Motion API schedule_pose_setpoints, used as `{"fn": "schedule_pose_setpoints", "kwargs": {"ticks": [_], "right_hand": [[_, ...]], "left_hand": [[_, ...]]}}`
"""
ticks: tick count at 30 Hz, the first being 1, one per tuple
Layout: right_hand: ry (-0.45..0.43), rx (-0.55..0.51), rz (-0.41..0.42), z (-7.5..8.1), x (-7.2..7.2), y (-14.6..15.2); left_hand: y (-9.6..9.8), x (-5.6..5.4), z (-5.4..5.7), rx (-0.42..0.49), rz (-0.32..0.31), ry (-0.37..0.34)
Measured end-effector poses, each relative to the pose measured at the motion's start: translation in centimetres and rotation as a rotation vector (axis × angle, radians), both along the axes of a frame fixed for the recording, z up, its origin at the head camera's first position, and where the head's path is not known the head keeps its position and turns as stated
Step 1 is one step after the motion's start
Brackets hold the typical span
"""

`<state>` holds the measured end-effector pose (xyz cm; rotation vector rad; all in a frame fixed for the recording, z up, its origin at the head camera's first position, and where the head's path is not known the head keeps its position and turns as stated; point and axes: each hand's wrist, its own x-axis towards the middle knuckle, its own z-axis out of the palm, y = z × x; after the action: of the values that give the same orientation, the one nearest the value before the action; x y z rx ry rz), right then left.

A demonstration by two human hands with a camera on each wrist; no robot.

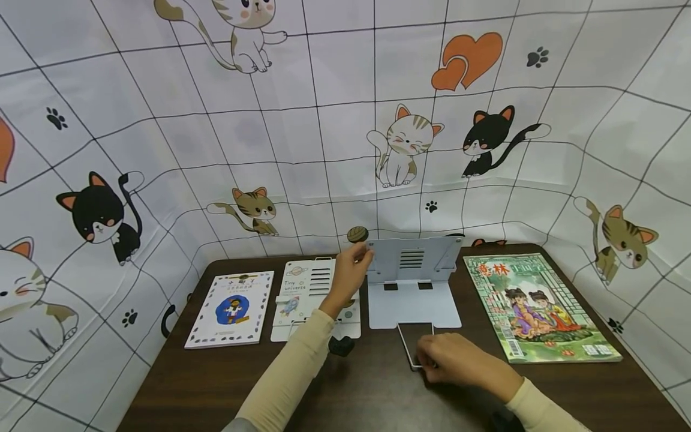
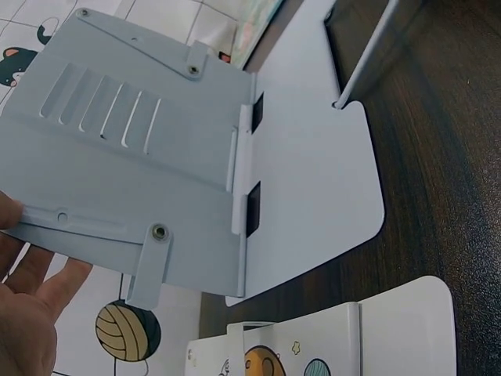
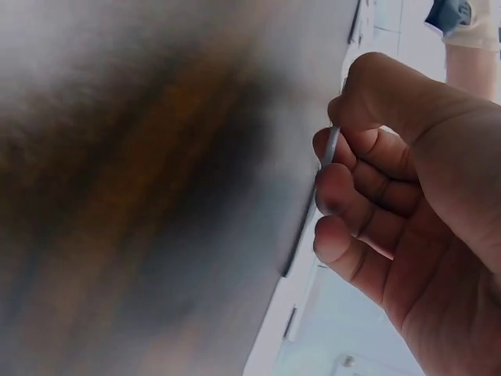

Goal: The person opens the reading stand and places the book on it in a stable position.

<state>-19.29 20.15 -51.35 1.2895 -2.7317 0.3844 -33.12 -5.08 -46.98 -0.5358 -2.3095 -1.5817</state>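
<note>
A pale grey metal book stand [image 1: 414, 305] lies on the dark table with its slotted panel [image 1: 388, 255] raised at the back. My left hand [image 1: 349, 273] pinches the panel's upper left edge; in the left wrist view, thumb and fingers [image 2: 59, 286] come round that edge. Hinged to the base's front edge is a thin wire leg [image 2: 369, 51], angled up toward me. My right hand [image 1: 459, 362] grips the near end of this leg; in the right wrist view the fingers [image 3: 335, 188] pinch a narrow grey rod.
Left of the stand lies a second, folded book stand [image 1: 281, 330] printed "Tiny universe". Beyond it is a white booklet [image 1: 229, 288] with a blue picture. A green illustrated magazine [image 1: 540, 312] lies on the right. Cat-patterned cloth [image 1: 324, 138] hangs behind and beside the table [image 1: 372, 396].
</note>
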Motion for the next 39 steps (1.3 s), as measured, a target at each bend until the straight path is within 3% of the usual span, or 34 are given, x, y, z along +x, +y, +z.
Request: {"fn": "schedule_pose_setpoints", "kwargs": {"ticks": [6, 10, 16, 21, 25, 30, 39], "right_hand": [[-0.063, -0.047, -0.051, 2.0, -0.4, 0.3], [-0.057, -0.171, -0.076, 2.9, -1.0, 0.7], [-0.016, -0.443, -0.121, 2.8, -2.3, 1.3], [-0.04, -0.554, -0.214, 2.0, -3.3, 1.4], [-0.097, -0.568, -0.31, 1.1, -4.1, 1.4], [-0.158, -0.5, -0.425, 0.0, -5.1, 1.5], [-0.193, -0.465, -0.482, -0.4, -5.9, 1.1]], "left_hand": [[0.1, 0.1, 0.2, 0.0, -0.003, -0.004], [0.1, 0.1, 0.3, 0.005, -0.005, -0.014], [0.1, 0.1, 0.1, 0.01, -0.003, -0.025], [0.0, 0.2, 0.0, 0.011, -0.004, -0.027], [0.0, 0.1, 0.0, 0.012, -0.003, -0.014], [0.0, 0.1, 0.1, 0.016, -0.007, -0.004], [0.1, 0.5, -0.3, 0.037, -0.012, -0.014]]}}
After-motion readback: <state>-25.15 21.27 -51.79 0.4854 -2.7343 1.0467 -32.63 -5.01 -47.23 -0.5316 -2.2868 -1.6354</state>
